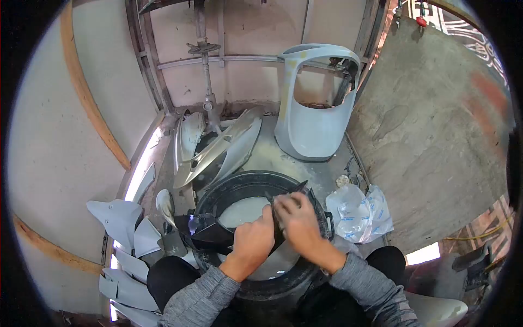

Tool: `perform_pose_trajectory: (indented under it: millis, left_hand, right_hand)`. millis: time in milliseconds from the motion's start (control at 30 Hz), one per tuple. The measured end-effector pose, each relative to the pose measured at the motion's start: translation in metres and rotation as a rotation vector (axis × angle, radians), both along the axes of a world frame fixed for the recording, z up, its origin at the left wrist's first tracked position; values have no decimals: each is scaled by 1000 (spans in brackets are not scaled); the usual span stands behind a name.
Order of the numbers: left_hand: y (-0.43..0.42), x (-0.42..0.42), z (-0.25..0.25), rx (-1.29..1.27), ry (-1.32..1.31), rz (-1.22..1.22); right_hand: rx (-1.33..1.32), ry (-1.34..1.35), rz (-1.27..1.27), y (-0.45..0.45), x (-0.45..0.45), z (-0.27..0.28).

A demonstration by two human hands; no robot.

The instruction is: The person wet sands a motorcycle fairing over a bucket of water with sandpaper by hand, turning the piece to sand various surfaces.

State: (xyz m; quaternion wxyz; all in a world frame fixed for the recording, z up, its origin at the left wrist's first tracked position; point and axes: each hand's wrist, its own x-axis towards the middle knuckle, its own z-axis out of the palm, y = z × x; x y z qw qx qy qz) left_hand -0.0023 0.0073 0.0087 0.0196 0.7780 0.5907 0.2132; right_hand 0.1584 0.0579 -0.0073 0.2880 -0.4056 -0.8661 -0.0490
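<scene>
My left hand (254, 240) is closed around a glossy black plastic panel (210, 231), which I hold over a round black tub (248, 182). The panel juts out to the left of that hand and crosses the tub's opening. Cloudy, whitish water (242, 211) shows in the tub below. Against the panel's right part presses my right hand (298, 220), its fingers curled and slightly blurred. Whatever lies under those fingers is hidden. A dark pointed tip sticks out just above them.
A large pale fairing shell (313, 128) stands behind the tub on the right. Silvery curved panels (226, 144) lean at the back left, and white panels (117, 218) lie along the left wall. Clear plastic bags (359, 212) sit to the right, near a grey board (430, 136).
</scene>
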Motion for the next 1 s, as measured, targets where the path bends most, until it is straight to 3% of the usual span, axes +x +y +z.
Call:
perform_pose_trajectory:
  millis: [67, 167, 267, 433, 500, 633, 767, 900, 1000]
  left_hand:
    - [1, -1, 2, -20, -15, 10]
    - [-1, -3, 2, -7, 21, -10]
    - [-1, -4, 2, -42, 6, -15]
    - [0, -2, -4, -3, -23, -46]
    - [-1, -5, -1, -44, -6, -7]
    - [4, -2, -1, -58, -2, -13]
    - [4, -8, 2, -67, -62, -9]
    - [5, -6, 1, -49, -54, -2]
    - [4, -8, 3, -86, -40, 17]
  right_hand:
    - [4, -16, 90, 2, 6, 3]
    - [6, -7, -25, 20, 16, 5]
    - [20, -21, 127, -5, 4, 7]
    - [9, -11, 41, 8, 10, 10]
    - [-4, 32, 150, -3, 5, 2]
    - [-15, 8, 32, 12, 9, 7]
    - [11, 29, 129, -3, 6, 9]
    - [15, 10, -22, 8, 14, 16]
    - [58, -59, 99, 1, 13, 11]
